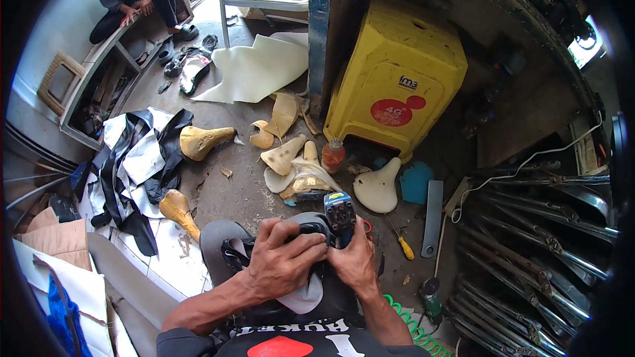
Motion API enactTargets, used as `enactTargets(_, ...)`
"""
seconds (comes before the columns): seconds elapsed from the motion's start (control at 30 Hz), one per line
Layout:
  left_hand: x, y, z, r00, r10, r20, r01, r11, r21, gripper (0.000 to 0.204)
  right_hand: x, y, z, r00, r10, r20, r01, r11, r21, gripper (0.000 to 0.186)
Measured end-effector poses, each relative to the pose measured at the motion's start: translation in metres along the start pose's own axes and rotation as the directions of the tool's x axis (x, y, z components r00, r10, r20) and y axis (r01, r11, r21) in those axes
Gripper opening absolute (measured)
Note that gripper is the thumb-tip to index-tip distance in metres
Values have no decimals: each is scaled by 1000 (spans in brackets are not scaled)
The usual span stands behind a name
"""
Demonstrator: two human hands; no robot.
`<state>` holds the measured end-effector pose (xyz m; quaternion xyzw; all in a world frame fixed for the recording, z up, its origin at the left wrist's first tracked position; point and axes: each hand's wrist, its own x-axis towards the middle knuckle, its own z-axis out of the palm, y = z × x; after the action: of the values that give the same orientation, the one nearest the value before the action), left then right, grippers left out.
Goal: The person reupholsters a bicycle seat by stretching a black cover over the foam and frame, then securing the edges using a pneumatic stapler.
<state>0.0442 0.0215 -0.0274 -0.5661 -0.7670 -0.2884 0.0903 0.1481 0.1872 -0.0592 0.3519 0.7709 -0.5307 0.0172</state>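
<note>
In my lap, my left hand [284, 251] curls its fingers over a black-covered piece [313, 227], which looks like a saddle cover; its full shape is hidden. My right hand [354, 258] wraps round a blue and black tool [339, 211] that looks like a staple gun, its head up against the black piece. Below my left hand a pale grey rounded piece [304, 296] shows. Just beyond my knees lie several saddle-shaped foam pieces, one of them a cream saddle pad [378, 186]. An orange-tinted bottle [333, 155] stands among them.
A yellow plastic stool [403, 73] stands ahead. Metal tubes [536, 251] are stacked at right, near a yellow-handled screwdriver [405, 247] and green coiled hose [410, 324]. Black and white scraps [139, 165] lie left. Another person [135, 0] sits at far left.
</note>
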Motion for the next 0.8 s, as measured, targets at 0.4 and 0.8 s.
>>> enactTargets(0.4,12,-16,-5,994,42,96,-29,990,-136,16,-2,-5,-1,999,-8,-52,6,999,-32,95)
enactTargets(0.8,6,-20,-9,988,-139,60,149,970,-193,14,-21,-33,-114,599,-661,452,768,315,-558,71)
